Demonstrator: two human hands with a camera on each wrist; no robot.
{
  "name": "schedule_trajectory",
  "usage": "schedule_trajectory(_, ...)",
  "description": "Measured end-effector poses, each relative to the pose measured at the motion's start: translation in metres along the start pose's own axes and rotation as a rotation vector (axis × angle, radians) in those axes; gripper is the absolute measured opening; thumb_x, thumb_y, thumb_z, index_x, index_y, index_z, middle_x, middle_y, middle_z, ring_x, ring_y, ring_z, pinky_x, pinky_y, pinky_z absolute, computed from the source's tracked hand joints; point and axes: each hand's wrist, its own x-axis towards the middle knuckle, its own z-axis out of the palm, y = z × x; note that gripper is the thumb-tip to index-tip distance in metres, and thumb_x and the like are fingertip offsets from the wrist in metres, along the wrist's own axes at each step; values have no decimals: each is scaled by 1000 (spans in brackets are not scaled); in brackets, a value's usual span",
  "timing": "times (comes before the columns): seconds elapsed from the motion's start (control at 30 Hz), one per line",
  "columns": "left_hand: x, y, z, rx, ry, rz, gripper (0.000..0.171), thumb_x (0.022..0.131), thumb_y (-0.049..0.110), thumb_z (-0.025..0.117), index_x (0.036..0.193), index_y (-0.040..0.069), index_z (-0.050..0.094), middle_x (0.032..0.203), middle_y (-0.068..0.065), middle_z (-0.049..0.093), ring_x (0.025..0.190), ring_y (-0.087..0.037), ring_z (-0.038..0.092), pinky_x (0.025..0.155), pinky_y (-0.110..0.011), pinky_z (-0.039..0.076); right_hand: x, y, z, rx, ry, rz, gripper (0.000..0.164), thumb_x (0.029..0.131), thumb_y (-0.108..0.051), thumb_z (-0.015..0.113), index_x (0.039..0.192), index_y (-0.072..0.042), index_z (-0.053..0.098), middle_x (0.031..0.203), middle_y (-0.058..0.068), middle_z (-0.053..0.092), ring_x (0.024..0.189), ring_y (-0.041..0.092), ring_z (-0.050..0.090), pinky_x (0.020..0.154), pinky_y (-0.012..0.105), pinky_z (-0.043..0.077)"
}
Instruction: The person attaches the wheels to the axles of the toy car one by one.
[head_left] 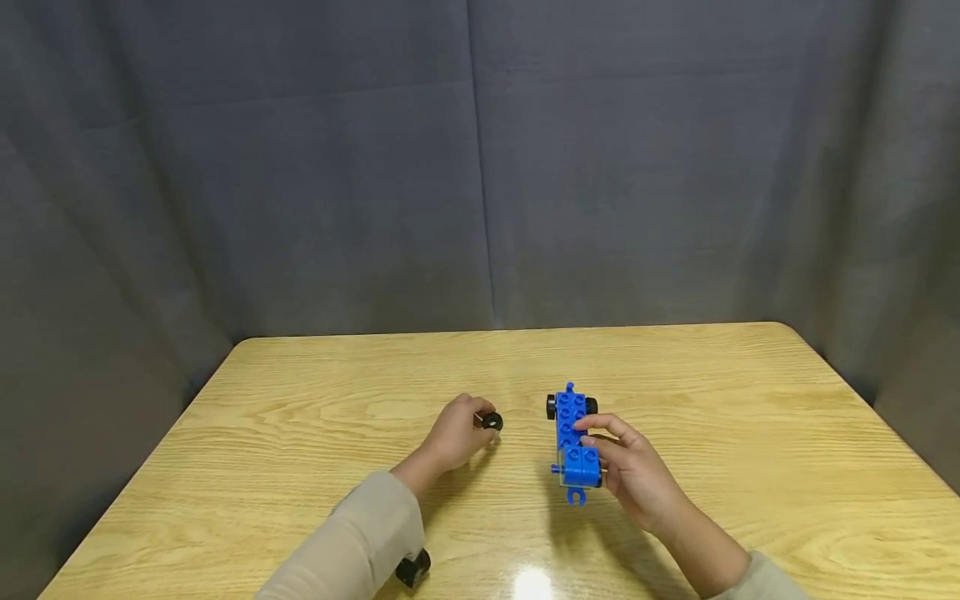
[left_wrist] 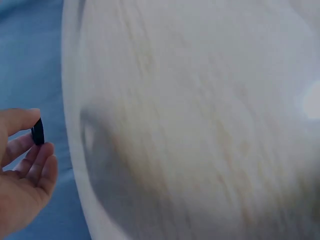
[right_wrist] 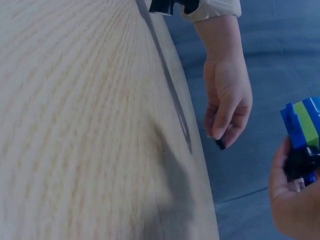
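Note:
My left hand [head_left: 453, 433] pinches a small black toy wheel [head_left: 492, 421] with a hole through its middle. In the left wrist view the fingers and thumb hold that black wheel [left_wrist: 38, 132] edge-on. Over on the right, my right hand [head_left: 637, 475] grips a blue toy vehicle [head_left: 572, 429] with studs on top, above the table. Black wheels show at its far end, and another is partly hidden by the fingers. A bare blue axle stub [head_left: 556, 469] sticks out on its near left. The right wrist view shows a green stripe [right_wrist: 306, 122] on the vehicle.
Both hands are over a light wood-grain table [head_left: 315, 392]. Dark grey curtains [head_left: 337, 208] hang behind it and along the sides. A black wrist device [head_left: 412, 569] shows beside the left sleeve. Light glares off the near table edge.

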Motion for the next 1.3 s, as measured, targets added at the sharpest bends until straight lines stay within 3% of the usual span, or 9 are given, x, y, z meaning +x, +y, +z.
schedule_trajectory(0.17,-4,7,-1,4,25,42,31,79,10,63,106,-2,55,90,-6,48,83,-18,51,70,-24,45,-3,4,-3,-4,11,19,16,89,-8,44,91,-17,56,99,6,40,66,9,43,57,20,38)
schedule_trajectory(0.5,-8,22,-7,20,67,94,31,78,11,64,106,1,55,92,-4,49,84,-17,51,71,-26,44,-2,4,-8,83,-161,-36,13,92,-14,41,98,-16,53,86,0,52,73,11,56,66,25,46)
schedule_trajectory(0.8,-13,29,-11,17,88,118,30,78,11,64,106,1,56,94,-4,50,84,-16,52,71,-26,44,-3,1,-9,116,-234,-84,17,92,-9,39,103,-16,51,101,8,46,88,15,54,75,30,46)
schedule_trajectory(1.13,-23,32,-14,-37,119,198,29,79,14,63,103,0,56,92,-3,50,80,-14,52,71,-25,44,-5,-1,-8,34,-157,-80,25,84,-3,51,104,-17,44,95,7,43,84,13,48,71,28,44)
schedule_trajectory(1.3,-27,34,-12,-74,108,161,29,79,12,64,105,2,56,93,-2,50,81,-15,53,73,-26,45,-5,-2,-5,-10,-64,-46,28,81,-3,55,100,-16,39,90,5,42,79,12,44,67,29,40)
